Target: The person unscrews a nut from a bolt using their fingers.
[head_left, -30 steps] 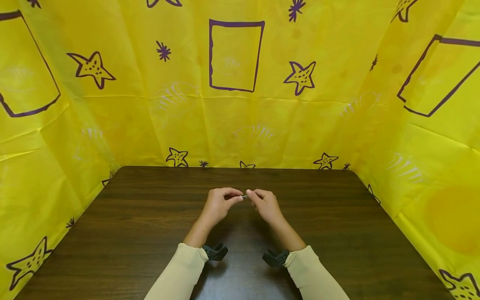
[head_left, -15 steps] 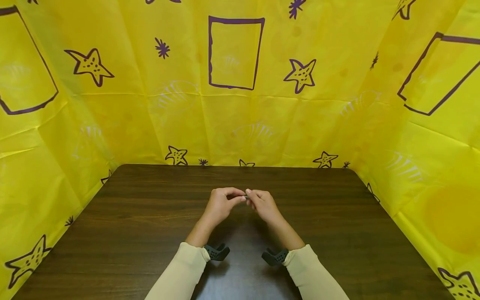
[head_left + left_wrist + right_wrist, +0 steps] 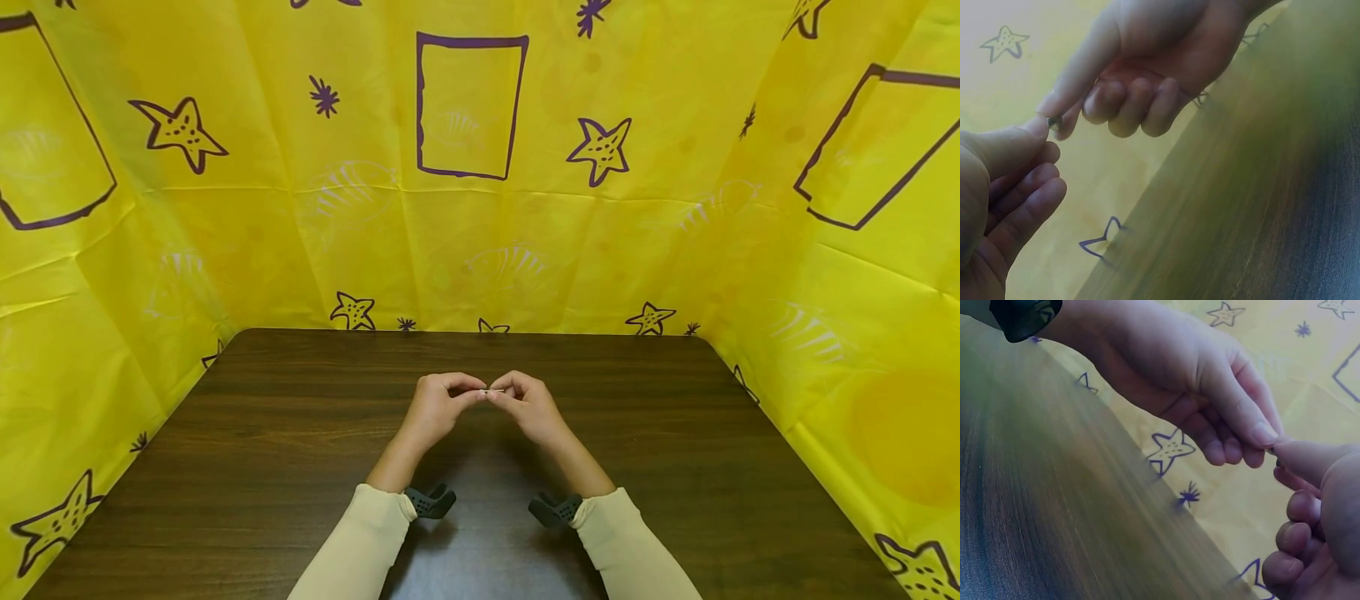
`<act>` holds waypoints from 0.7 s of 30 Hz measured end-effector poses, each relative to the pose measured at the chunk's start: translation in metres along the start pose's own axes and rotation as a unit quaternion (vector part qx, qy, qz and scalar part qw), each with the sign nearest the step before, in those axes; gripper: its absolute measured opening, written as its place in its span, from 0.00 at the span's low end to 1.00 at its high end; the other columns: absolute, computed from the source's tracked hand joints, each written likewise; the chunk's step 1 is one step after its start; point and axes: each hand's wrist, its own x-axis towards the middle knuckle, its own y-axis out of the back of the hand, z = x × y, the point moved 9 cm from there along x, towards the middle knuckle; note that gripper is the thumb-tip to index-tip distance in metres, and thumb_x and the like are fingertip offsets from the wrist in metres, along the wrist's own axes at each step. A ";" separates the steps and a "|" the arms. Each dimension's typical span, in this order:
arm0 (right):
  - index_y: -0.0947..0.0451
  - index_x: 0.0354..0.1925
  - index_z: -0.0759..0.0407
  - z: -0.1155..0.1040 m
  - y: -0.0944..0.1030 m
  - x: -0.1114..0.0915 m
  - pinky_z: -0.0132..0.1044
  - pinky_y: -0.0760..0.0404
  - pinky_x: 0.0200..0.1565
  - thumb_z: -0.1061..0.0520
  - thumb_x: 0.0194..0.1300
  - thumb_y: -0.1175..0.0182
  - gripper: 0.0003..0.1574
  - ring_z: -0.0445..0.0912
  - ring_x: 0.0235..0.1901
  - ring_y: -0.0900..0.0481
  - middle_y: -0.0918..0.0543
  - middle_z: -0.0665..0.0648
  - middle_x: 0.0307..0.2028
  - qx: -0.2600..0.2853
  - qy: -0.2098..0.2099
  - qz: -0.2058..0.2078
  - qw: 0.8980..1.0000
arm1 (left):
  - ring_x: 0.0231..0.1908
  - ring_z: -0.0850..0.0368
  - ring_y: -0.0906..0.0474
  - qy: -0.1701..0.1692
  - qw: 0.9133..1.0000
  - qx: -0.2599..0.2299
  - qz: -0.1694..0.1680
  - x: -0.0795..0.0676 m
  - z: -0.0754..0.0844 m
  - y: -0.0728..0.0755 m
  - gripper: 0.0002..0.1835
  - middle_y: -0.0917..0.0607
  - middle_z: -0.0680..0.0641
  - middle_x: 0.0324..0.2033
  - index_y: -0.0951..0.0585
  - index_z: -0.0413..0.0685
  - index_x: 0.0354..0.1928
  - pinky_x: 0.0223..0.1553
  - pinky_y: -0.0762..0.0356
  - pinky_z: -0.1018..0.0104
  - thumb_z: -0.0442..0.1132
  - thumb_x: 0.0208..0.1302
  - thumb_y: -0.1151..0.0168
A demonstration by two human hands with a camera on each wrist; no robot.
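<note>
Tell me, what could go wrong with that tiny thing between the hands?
The tiny piece could slip, since the left hand and right hand only pinch it. If dropped, it might bounce or roll across the glossy table below. The hands also largely cover it, so a poor grip could go unnoticed.

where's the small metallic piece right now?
In the head view, the small metallic piece is just below centre, pinched between the left hand and right hand, dark table behind it.
</note>
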 end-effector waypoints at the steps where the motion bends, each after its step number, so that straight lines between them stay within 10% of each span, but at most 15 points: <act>1: 0.25 0.33 0.67 -0.001 0.001 0.000 0.31 0.40 0.17 0.63 0.55 0.42 0.07 0.40 0.13 0.41 0.35 0.58 0.14 -0.001 0.009 0.001 1.000 | 0.28 0.68 0.25 0.003 1.000 0.000 -0.001 0.000 -0.001 0.000 0.05 0.20 0.63 0.25 0.17 0.56 0.29 0.28 0.27 0.71 0.45 0.48 0.37; 21: 0.25 0.40 0.69 0.000 0.008 -0.001 0.32 0.42 0.16 0.65 0.54 0.42 0.13 0.41 0.12 0.44 0.39 0.62 0.14 0.032 0.019 0.024 0.999 | 0.28 0.67 0.24 0.002 1.000 -0.016 -0.004 0.000 0.000 0.001 0.04 0.19 0.62 0.25 0.17 0.58 0.29 0.28 0.27 0.71 0.44 0.48 0.36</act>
